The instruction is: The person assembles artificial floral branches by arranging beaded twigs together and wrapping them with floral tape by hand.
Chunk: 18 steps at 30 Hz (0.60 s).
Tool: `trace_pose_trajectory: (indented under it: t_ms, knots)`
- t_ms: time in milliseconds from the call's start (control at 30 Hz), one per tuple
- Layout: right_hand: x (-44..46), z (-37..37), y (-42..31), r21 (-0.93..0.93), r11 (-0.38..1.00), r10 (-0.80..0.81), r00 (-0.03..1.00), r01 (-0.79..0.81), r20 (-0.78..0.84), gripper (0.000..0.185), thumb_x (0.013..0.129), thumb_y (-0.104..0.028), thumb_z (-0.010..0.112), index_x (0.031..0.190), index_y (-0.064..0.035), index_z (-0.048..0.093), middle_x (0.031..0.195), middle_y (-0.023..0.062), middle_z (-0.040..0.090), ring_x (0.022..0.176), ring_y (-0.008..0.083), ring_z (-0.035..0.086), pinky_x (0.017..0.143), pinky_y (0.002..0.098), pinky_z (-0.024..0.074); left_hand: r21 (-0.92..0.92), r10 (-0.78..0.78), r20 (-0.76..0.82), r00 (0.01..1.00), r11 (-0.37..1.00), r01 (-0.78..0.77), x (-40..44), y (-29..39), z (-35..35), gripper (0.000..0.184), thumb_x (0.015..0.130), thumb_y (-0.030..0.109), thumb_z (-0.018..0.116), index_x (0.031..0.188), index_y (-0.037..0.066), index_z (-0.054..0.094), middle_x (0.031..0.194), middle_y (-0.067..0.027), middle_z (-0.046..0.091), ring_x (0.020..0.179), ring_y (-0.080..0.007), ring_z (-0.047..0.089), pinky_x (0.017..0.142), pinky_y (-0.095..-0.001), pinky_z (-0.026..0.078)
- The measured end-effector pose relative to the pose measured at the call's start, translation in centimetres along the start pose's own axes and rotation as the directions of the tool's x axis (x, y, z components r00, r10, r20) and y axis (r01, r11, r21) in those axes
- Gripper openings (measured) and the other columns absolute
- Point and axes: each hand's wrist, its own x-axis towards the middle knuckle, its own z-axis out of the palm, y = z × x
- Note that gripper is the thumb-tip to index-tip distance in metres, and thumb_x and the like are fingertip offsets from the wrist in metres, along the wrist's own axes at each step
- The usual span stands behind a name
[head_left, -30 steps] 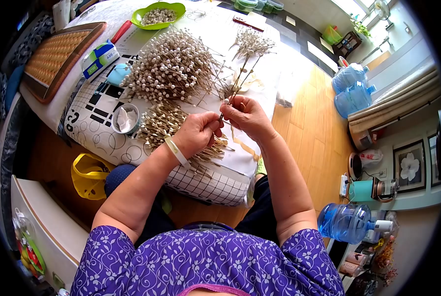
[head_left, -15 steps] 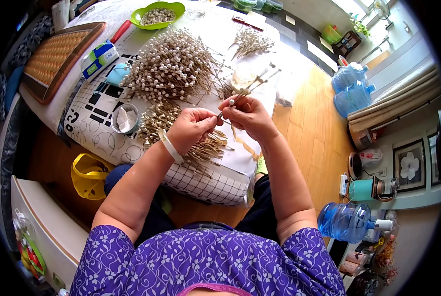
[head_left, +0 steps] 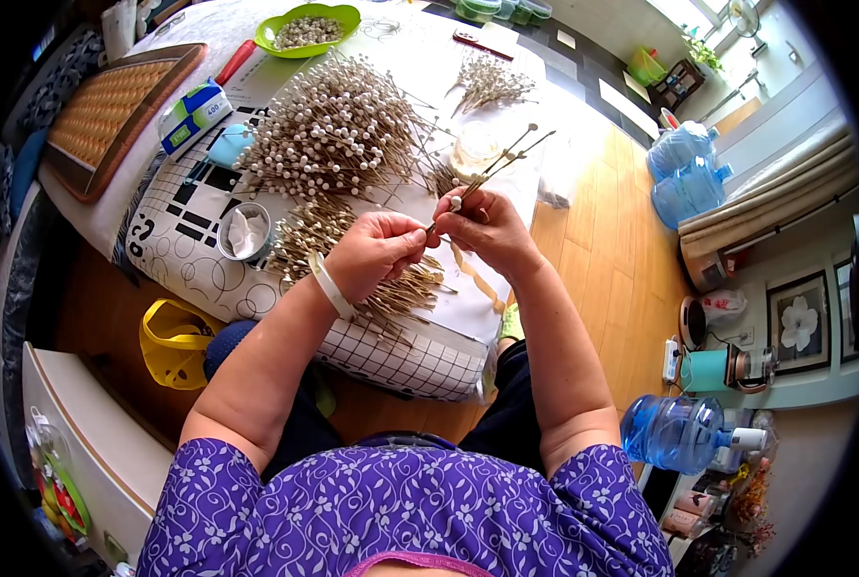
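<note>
Some thin stems (head_left: 496,166) pinched in right fingers (head_left: 456,228); left fingers (head_left: 405,242) closed together, apparently on lower ends.

Daylight enters by the window (head_left: 713,12) beyond the table (head_left: 420,58), far to its right, bleaching the floor (head_left: 597,178) along that side; left of the table lies shadow. My left hand (head_left: 376,255) and right hand (head_left: 492,229) appear fairly sharp. Fisheye distortion curves the surroundings toward blackened margins.

Matt woody stems (head_left: 503,163), glossy pearl-like beads (head_left: 338,135), smooth plastic bowl (head_left: 351,19), shiny wood floor (head_left: 583,269), glossy plastic bottle (head_left: 674,433)
</note>
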Motion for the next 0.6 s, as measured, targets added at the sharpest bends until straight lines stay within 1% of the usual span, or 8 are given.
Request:
trace_pose_trajectory:
  t_ms: [100,167,300,400,433,500,533,600]
  knots:
    - [0.0,0.1,-0.2,-0.014,1.000,-0.009,1.000,0.009,-0.009,0.007,0.080,-0.008,0.062,0.083,-0.0023,0.058,0.070,0.0018,0.060,0.059,0.0048,0.051,0.051,0.0177,0.0396,0.053,0.008,0.020,1.000,0.999,-0.009,-0.1,0.1,0.0,0.018,0.087,0.013,0.051,0.090,-0.002,0.061,0.066,0.0003,0.053,0.049,-0.0029,0.042,0.044,-0.0155,0.035]
    - [-0.1,0.1,-0.1,-0.014,1.000,-0.005,1.000,0.004,-0.019,0.007,0.080,-0.008,0.061,0.083,-0.0022,0.058,0.070,0.0018,0.059,0.060,0.0049,0.051,0.052,0.0179,0.0400,0.186,0.103,-0.026,0.994,0.978,-0.096,0.0,-0.1,0.1,0.017,0.086,0.009,0.052,0.095,-0.003,0.061,0.070,-0.0023,0.058,0.053,-0.0040,0.048,0.047,-0.0168,0.041]
    - [0.0,0.3,0.1,-0.028,1.000,-0.013,0.997,0.011,-0.080,0.008,0.079,-0.009,0.062,0.083,-0.0023,0.059,0.071,0.0015,0.060,0.060,0.0047,0.051,0.054,0.0185,0.0407,0.280,0.210,-0.078,0.975,0.943,-0.180,-0.2,-0.8,0.5,0.018,0.085,0.005,0.054,0.098,-0.004,0.060,0.071,-0.0030,0.060,0.056,-0.0049,0.052,0.050,-0.0177,0.044]
    - [0.2,0.3,0.2,-0.046,0.999,0.009,0.995,-0.014,-0.098,0.008,0.079,-0.009,0.062,0.083,-0.0024,0.059,0.071,0.0014,0.060,0.060,0.0047,0.051,0.054,0.0185,0.0408,0.546,0.417,-0.063,0.907,0.775,-0.318,-0.5,-0.8,1.1,0.018,0.085,0.006,0.054,0.097,-0.005,0.059,0.067,-0.0016,0.059,0.054,-0.0041,0.051,0.049,-0.0177,0.043]
    - [0.2,0.3,0.3,-0.055,0.998,0.015,0.995,-0.020,-0.097,0.008,0.079,-0.009,0.063,0.083,-0.0024,0.059,0.071,0.0014,0.060,0.060,0.0048,0.051,0.054,0.0185,0.0408,0.546,0.416,-0.064,0.907,0.775,-0.317,-0.4,-1.0,1.0,0.018,0.085,0.006,0.054,0.097,-0.005,0.059,0.067,-0.0016,0.059,0.054,-0.0041,0.051,0.049,-0.0177,0.043]
    - [0.2,0.5,0.2,-0.048,0.998,0.022,0.995,-0.027,-0.094,0.008,0.079,-0.009,0.062,0.083,-0.0023,0.059,0.071,0.0012,0.059,0.060,0.0049,0.051,0.054,0.0186,0.0408,0.636,0.502,-0.027,0.864,0.675,-0.372,-0.1,-1.4,0.6,0.015,0.085,0.006,0.054,0.093,-0.005,0.060,0.065,-0.0016,0.057,0.053,-0.0044,0.050,0.048,-0.0180,0.043]
    - [0.2,0.5,0.1,-0.042,0.999,0.028,0.995,-0.032,-0.091,0.008,0.079,-0.009,0.062,0.082,-0.0022,0.059,0.070,0.0010,0.058,0.060,0.0049,0.051,0.054,0.0186,0.0409,0.636,0.502,-0.026,0.864,0.675,-0.373,0.0,-1.4,0.6,0.015,0.085,0.006,0.054,0.093,-0.005,0.060,0.065,-0.0016,0.057,0.053,-0.0044,0.050,0.048,-0.0180,0.043]
    - [0.2,0.6,0.0,-0.030,0.999,0.032,0.996,-0.035,-0.082,0.008,0.079,-0.009,0.062,0.082,-0.0020,0.059,0.070,0.0009,0.058,0.060,0.0049,0.050,0.054,0.0188,0.0408,0.364,0.270,-0.124,0.955,0.907,-0.210,-0.1,-1.2,0.5,0.014,0.085,0.008,0.054,0.089,-0.004,0.061,0.064,-0.0020,0.057,0.053,-0.0057,0.052,0.048,-0.0180,0.043]
